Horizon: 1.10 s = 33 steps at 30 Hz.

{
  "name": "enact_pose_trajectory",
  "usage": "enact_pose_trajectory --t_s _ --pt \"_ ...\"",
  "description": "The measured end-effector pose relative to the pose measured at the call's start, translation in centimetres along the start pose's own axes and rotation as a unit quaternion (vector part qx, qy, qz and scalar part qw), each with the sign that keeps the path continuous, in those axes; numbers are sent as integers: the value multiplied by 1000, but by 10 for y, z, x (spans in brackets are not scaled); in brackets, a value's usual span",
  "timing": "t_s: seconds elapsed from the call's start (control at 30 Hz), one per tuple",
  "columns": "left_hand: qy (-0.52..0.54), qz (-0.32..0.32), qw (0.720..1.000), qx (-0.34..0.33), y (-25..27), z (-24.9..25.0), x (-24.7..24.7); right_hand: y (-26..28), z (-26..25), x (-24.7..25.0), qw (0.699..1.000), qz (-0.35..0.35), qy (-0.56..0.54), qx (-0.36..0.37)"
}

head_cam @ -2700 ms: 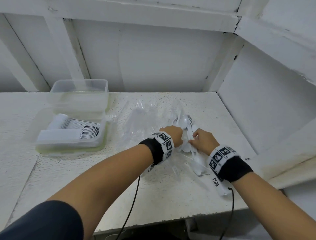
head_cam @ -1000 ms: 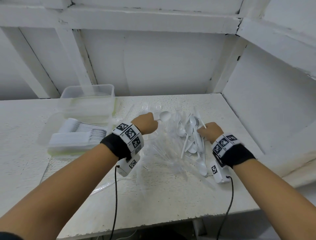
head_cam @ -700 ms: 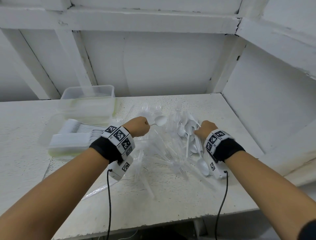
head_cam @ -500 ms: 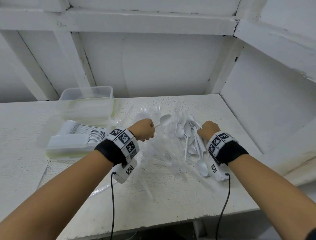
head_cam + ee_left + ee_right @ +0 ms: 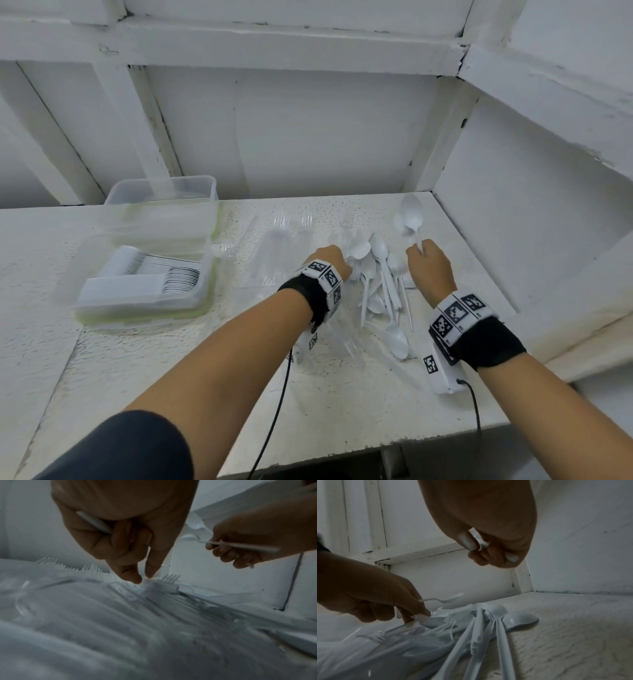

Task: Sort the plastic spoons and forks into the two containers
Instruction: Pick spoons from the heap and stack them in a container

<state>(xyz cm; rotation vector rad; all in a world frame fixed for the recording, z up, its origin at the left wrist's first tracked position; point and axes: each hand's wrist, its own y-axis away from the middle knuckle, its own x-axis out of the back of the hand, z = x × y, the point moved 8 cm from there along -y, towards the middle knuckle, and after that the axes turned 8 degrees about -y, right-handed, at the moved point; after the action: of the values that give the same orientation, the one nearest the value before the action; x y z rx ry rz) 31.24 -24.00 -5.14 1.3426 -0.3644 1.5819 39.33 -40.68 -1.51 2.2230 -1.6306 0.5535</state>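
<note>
So the left hand (image 5: 123,524) is reaching down into a blurry heap of clear forks (image 5: 106,601), thumb and forefinger tips touching the stuff right next to one white fork (image 5: 169,583). Its other fingers are curled round a white handle (image 5: 93,522). Off to the right the right hand (image 5: 243,543) is up in the air gripping a white spoon (image 5: 223,542), bowl end pointing left.

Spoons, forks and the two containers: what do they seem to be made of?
Spoons: opaque white plastic, smooth, slightly glossy bowls. Forks: clear plastic, nearly vanishing against the table. Containers: translucent plastic walls, contents showing through, greenish rim on the near one. Table: probably painted, rough speckled surface.
</note>
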Motion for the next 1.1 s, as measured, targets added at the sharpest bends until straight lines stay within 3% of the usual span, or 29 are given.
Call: enact_pose_trajectory --t_s 0.27,0.43,0.67,0.77,0.93,1.1 --pt "16 -8 1000 11 -5 -2 3 8 3 -12 996 -83 11 25" --pt "21 1 1000 8 -7 -15 11 3 13 -18 993 -113 28 2" --pt "-72 56 996 -20 0 -15 29 2 16 -20 991 -130 8 -9" --pt "-42 26 998 -39 -4 -3 20 1 17 -17 993 -119 -9 -8" --pt "-6 -23 1000 -6 -10 2 -2 3 22 -17 993 -116 -20 -33" --pt "-8 -24 1000 -2 -7 2 3 5 24 -17 992 -124 -12 -27"
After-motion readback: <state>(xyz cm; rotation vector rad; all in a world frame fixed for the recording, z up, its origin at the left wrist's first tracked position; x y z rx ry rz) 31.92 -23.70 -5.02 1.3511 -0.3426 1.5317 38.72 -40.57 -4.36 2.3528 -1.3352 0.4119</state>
